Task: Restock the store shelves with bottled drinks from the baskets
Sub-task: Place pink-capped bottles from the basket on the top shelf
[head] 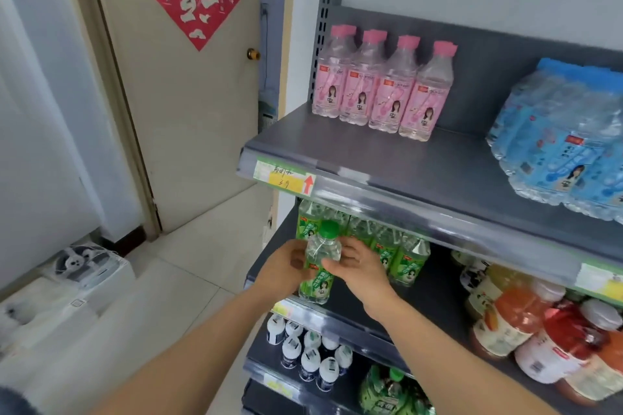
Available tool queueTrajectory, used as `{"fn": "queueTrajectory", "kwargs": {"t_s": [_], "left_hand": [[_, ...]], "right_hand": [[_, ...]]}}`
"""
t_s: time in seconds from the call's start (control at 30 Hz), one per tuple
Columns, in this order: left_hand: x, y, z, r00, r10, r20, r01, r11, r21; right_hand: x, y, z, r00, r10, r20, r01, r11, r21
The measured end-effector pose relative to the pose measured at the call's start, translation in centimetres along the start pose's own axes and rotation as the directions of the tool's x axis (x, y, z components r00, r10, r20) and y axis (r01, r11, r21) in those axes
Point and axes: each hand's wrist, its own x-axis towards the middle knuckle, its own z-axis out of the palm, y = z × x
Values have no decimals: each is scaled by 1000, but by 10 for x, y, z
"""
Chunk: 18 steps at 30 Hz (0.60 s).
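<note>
A clear bottle with a green cap and green label (320, 266) stands upright at the front left of the second shelf (435, 296). My left hand (283, 271) grips it from the left and my right hand (359, 271) from the right, fingers curled round its upper body. Behind it, several more green-label bottles (401, 256) stand in a row under the top shelf's edge. No basket is in view.
The top shelf (387, 162) carries several pink-cap bottles (381, 84) and a wrapped pack of blue-label bottles (566, 135). Orange and red juice bottles (539, 337) stand right on the second shelf. Small white bottles (310, 354) fill a lower shelf. A door (188, 104) is at left.
</note>
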Motion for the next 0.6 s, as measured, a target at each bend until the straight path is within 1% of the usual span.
{"fn": "queueTrajectory", "kwargs": {"t_s": [0.1,0.27,0.4,0.6], "left_hand": [[32,-17,-12,999,-36,-11,35,997,-67],[73,-36,-24,1000,-7,-3,7,1000,-31],[92,-47,-30,1000,-20,22,21,999,-43],[106,-51,-34,999,-22,43,25,997,-72]], "right_hand": [[34,9,17,1000,14,-20,-13,1000,20],[74,19,37,999,12,-49,-11,999,32],[93,26,49,997,4,-73,-2,1000,28],[108,31,57,987,15,-159,-10,999,31]]}}
